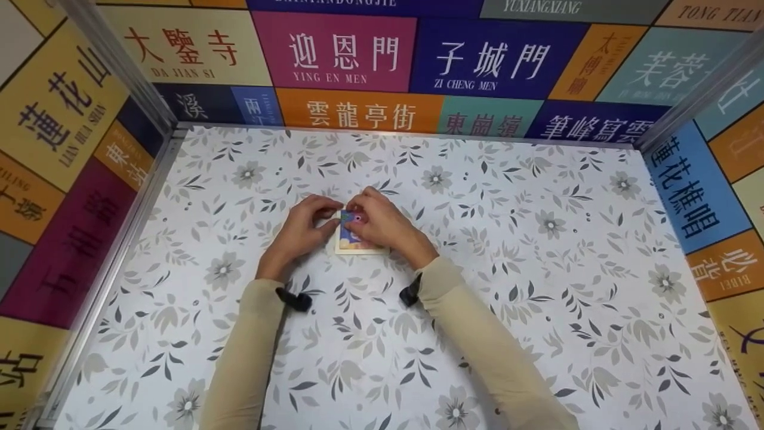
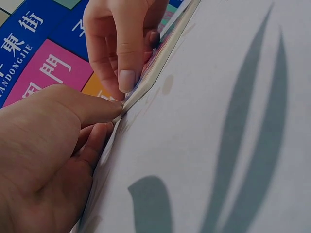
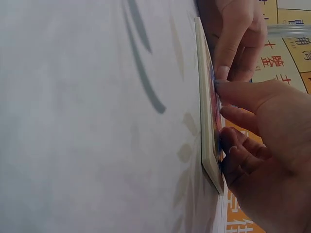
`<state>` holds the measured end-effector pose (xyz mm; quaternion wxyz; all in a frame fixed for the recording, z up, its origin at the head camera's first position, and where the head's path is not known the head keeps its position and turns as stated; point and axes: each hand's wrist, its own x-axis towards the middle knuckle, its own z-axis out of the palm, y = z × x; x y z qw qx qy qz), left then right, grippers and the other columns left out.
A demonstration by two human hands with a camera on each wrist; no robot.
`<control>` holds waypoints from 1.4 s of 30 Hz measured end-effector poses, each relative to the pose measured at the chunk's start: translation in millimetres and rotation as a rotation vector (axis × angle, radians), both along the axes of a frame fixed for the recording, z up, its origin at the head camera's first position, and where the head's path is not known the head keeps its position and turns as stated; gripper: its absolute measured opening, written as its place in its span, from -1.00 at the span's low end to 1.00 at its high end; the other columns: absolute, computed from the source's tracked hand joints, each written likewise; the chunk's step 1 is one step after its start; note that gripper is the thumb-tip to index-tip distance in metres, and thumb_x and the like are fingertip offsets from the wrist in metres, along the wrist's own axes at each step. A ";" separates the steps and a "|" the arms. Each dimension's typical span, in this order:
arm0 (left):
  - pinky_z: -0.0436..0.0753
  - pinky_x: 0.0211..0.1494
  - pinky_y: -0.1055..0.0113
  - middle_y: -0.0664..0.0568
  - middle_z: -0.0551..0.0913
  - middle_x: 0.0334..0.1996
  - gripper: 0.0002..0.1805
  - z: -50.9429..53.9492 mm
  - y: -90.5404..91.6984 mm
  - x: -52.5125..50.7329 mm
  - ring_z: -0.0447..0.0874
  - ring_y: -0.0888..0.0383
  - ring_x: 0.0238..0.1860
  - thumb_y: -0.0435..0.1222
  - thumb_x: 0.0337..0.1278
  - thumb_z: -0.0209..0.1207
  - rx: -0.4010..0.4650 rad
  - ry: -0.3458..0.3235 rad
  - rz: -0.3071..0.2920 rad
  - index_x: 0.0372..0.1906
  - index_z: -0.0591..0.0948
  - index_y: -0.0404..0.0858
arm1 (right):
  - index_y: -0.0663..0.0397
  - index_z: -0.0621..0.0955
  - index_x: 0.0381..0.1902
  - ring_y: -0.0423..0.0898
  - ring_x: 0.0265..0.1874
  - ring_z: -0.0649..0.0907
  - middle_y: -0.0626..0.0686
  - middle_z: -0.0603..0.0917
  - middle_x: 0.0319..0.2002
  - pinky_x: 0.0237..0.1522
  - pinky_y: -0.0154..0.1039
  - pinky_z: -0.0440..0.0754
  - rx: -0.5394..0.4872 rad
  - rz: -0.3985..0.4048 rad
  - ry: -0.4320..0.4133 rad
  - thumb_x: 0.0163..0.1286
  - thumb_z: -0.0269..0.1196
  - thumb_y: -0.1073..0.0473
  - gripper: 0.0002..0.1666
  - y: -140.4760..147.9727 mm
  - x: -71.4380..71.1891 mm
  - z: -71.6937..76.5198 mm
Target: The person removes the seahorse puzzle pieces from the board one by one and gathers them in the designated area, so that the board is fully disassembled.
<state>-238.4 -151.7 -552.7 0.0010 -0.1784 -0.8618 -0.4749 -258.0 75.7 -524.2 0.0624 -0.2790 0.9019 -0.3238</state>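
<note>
Gripping a picture board (image 1: 350,245) on floral table covering (image 1: 370,358), before a "YING EN MEN" panel (image 1: 340,57).
Left hand (image 1: 304,230) is pinching its left edge; right hand (image 1: 388,222), fingers curling, is hiding part of the picture, its grip unclear.

Beige is colouring the sleeves (image 1: 486,340); blue, pink and yellow are filling the cream-edged board (image 1: 349,245); grey flowers and leaves are patterning the white table (image 1: 364,358); pink, navy and orange panels are checkering the far wall (image 1: 343,63).

The left hand (image 1: 305,228) and right hand (image 1: 385,222) sit close together, fingers (image 3: 245,158) bent, forearms (image 1: 243,352) angled inward.
</note>
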 end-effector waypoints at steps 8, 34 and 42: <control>0.71 0.35 0.11 -0.17 0.71 0.12 -0.65 -1.6 -2.1 -0.8 0.73 -0.04 0.17 -0.45 0.35 0.35 0.032 0.013 -0.011 0.20 0.74 -0.33 | 0.13 0.81 0.13 0.02 -0.02 0.66 0.12 0.66 0.00 0.13 -0.07 0.67 0.002 0.020 0.026 0.50 0.44 0.07 -0.64 -0.8 -1.2 1.9; 0.70 0.34 0.09 -0.18 0.72 0.11 -0.63 -2.2 -0.2 -1.6 0.71 -0.07 0.17 -0.46 0.33 0.35 0.025 0.047 -0.025 0.21 0.75 -0.32 | 0.10 0.73 0.04 0.00 -0.04 0.67 0.08 0.72 -0.01 0.13 -0.06 0.66 -0.069 -0.057 -0.058 0.32 0.57 -0.22 -0.41 -3.6 -7.5 0.4; 0.71 0.34 0.12 -0.14 0.71 0.12 -0.64 -2.7 -1.6 -0.5 0.71 -0.02 0.17 -0.44 0.38 0.33 0.033 0.032 -0.023 0.22 0.74 -0.28 | 0.14 0.75 0.22 0.06 0.05 0.67 0.16 0.71 0.09 0.17 -0.07 0.62 -0.089 0.028 -0.087 0.42 0.49 0.10 -0.53 3.8 -8.5 -1.7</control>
